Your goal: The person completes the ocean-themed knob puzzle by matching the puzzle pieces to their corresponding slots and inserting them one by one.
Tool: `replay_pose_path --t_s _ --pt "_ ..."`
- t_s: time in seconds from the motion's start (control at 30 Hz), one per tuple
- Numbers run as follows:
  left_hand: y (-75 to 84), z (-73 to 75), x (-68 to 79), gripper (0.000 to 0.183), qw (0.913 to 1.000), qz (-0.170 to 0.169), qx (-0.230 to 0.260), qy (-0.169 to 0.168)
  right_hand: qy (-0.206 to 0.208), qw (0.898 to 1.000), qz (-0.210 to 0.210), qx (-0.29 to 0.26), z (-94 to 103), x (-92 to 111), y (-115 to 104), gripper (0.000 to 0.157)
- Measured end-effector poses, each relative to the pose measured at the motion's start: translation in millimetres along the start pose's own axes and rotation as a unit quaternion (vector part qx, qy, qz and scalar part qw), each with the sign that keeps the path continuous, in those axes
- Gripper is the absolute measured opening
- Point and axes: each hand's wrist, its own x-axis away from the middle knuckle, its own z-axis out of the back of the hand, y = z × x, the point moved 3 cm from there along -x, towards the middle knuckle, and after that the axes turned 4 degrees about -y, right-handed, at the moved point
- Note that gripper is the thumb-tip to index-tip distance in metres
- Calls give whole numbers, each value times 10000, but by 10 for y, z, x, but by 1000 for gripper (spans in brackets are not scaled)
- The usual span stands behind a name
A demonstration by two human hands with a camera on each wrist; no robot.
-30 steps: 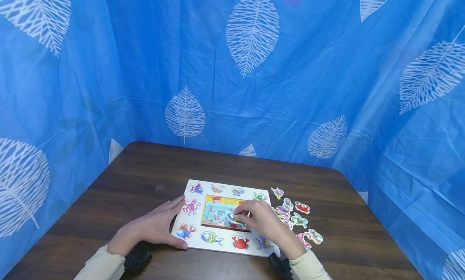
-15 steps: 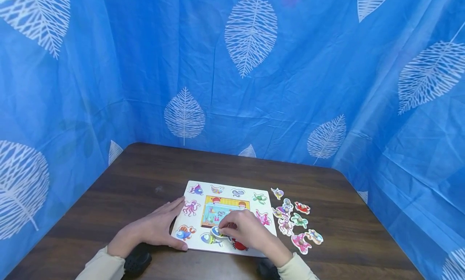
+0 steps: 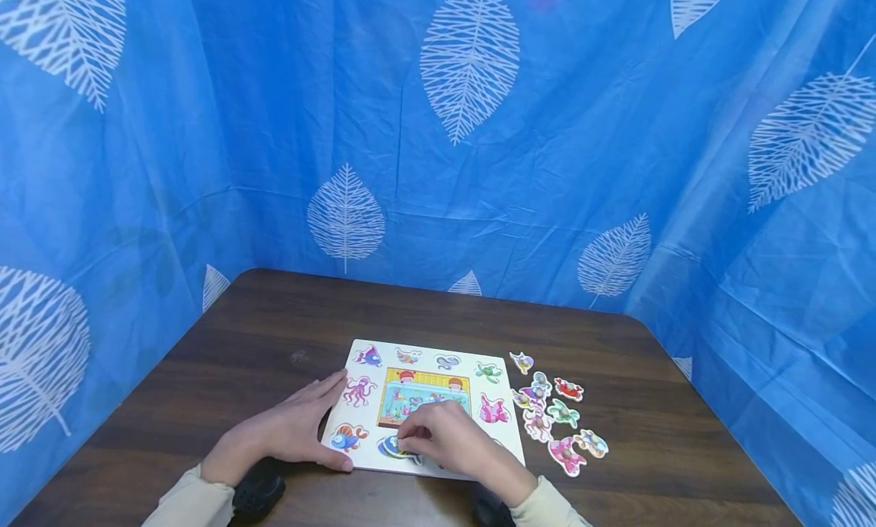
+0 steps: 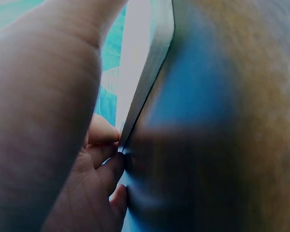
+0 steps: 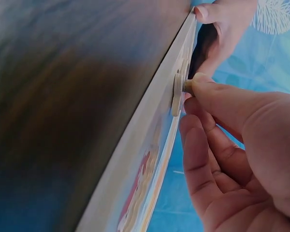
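A white wooden puzzle board (image 3: 366,414) with sea-animal pictures around its border lies flat on the table. My right hand (image 3: 448,440) pinches a blue-and-yellow fish puzzle piece (image 3: 391,447) by its small wooden knob (image 5: 187,86). The piece sits over the striped fish picture at the board's front edge, close against the surface in the right wrist view. My left hand (image 3: 290,430) is spread along the board's left side, its fingers on the left edge and its thumb at the front-left corner. The red crab picture is hidden behind my right hand.
Loose knobbed pieces lie right of the board, among them a red crab (image 3: 569,390), a green turtle (image 3: 563,414) and a pink fish (image 3: 566,456). The dark wooden table (image 3: 294,314) is bordered by a blue leaf-patterned curtain (image 3: 411,185).
My right hand has carried the fish piece left and toward me, from over the central picture onto the striped fish picture. The left hand has stayed on the board.
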Motion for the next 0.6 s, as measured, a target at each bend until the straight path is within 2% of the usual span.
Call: replay_pose_path --t_s 0.33,0.6 --pt "-13 -11 -15 130 9999 -136 -2 12 6 9999 89 59 -43 -34 -71 6" --pt "-27 -20 -19 128 10000 -62 44 -11 -15 9997 95 202 -54 -41 -76 5"
